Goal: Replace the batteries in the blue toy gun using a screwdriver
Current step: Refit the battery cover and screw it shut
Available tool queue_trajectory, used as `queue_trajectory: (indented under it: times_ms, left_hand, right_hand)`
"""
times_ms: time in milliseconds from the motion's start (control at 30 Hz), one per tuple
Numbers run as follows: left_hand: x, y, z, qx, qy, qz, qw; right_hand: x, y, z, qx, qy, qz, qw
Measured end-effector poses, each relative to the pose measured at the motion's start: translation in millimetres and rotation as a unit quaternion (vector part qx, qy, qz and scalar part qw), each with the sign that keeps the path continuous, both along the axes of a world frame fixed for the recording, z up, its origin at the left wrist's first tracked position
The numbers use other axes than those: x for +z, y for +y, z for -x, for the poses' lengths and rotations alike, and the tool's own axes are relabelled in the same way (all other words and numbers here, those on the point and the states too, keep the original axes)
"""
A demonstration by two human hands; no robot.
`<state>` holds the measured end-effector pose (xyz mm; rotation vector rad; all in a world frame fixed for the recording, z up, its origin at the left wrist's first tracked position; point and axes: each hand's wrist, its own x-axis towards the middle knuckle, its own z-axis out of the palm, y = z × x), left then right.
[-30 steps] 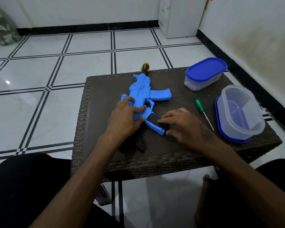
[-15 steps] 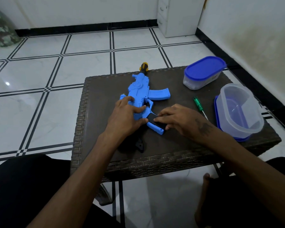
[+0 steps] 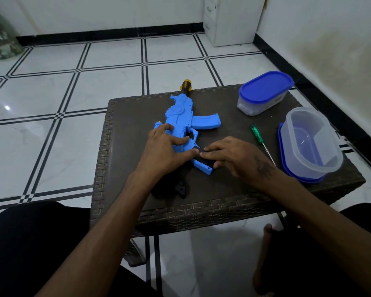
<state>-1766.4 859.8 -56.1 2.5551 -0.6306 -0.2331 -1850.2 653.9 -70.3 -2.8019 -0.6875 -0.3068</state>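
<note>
The blue toy gun [image 3: 182, 116] lies flat on the brown wicker table [image 3: 126, 125], its yellow and black muzzle pointing away from me. My left hand [image 3: 165, 148] presses down on the gun's body with spread, fairly straight fingers. My right hand [image 3: 234, 157] has its fingertips on the black battery cover [image 3: 204, 161] on the gun's grip. The green-handled screwdriver [image 3: 257, 135] lies loose on the table just right of my right hand, untouched. No batteries are visible.
A closed clear container with a blue lid [image 3: 263, 93] stands at the table's far right. An open clear container [image 3: 308, 142] sits on its blue lid at the right edge. A black part of the gun [image 3: 180, 189] shows below my left wrist. My knees flank the table.
My right hand has slid a little left along the grip, its fingertips now bunched on the black cover. My left hand stays on the gun's body.
</note>
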Motion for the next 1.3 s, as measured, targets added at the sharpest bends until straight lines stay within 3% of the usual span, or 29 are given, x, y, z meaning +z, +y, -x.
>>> queue_trajectory:
  times_ms: [367, 533, 633, 733, 900, 1067, 1300]
  left_hand:
    - [-1, -8, 8, 0.020, -0.034, 0.005, 0.999]
    - [2, -10, 9, 0.020, -0.022, -0.004, 1.000]
    - [2, -9, 9, 0.021, -0.018, 0.004, 1.000]
    - [1, -8, 8, 0.023, -0.015, 0.016, 0.999]
    - [1, -8, 6, 0.023, -0.004, 0.004, 1.000]
    - [1, -8, 5, 0.017, -0.003, -0.010, 1.000]
    - [0, -9, 6, 0.020, 0.002, -0.009, 1.000]
  right_hand:
    - [-11, 3, 13, -0.042, -0.049, -0.061, 0.996]
    - [-8, 5, 16, -0.048, -0.031, -0.087, 0.995]
    - [-7, 6, 22, -0.098, 0.032, -0.177, 0.979]
    - [-4, 14, 31, -0.185, 0.044, -0.265, 0.945]
    - [0, 22, 35, -0.325, 0.094, -0.308, 0.889]
    - [5, 34, 29, -0.384, 0.189, -0.481, 0.765]
    - [20, 42, 24, -0.414, 0.291, -0.581, 0.638]
